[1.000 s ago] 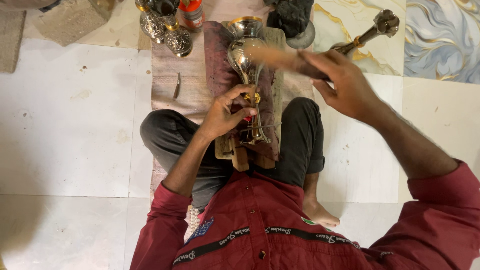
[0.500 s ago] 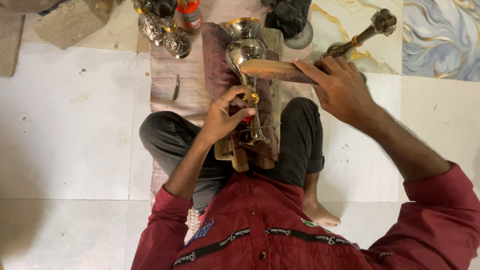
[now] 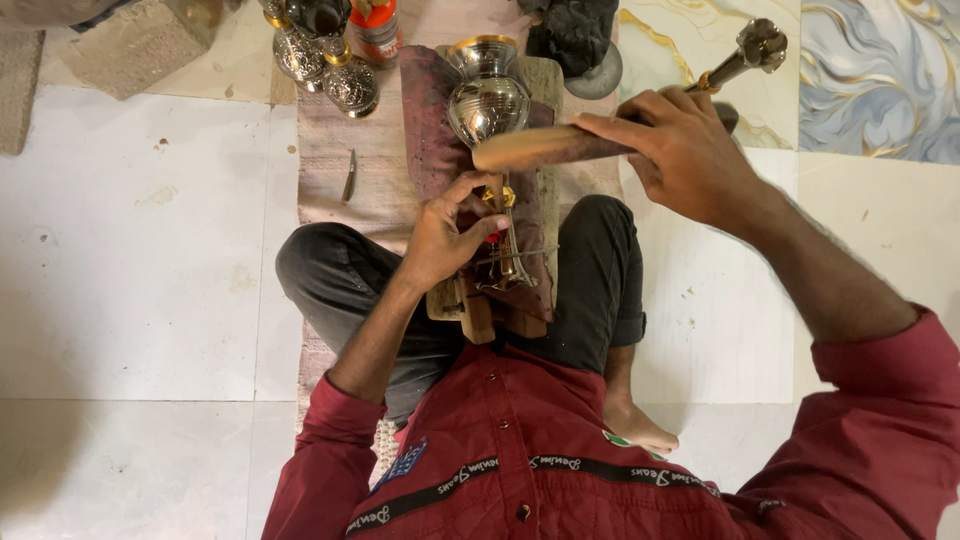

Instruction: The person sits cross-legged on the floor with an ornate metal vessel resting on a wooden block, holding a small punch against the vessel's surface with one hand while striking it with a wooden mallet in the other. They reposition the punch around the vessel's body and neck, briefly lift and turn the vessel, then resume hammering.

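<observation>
Right hand lower — mallet against goblet

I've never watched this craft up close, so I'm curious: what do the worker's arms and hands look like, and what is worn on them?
Both hands are bare: no gloves, rings or wristwatch show on the left hand or the right hand. The arms come out of a dark red shirt with long sleeves pushed up, so the forearms are uncovered. A black band with pale lettering runs across the shirt's front, and a small blue patch sits near the left side.

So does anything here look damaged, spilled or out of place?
Nothing spilled or broken. The silver vase lies on its side on a cloth-covered board; the left hand steadies its stem and the right hand holds a wooden mallet against it.
</observation>
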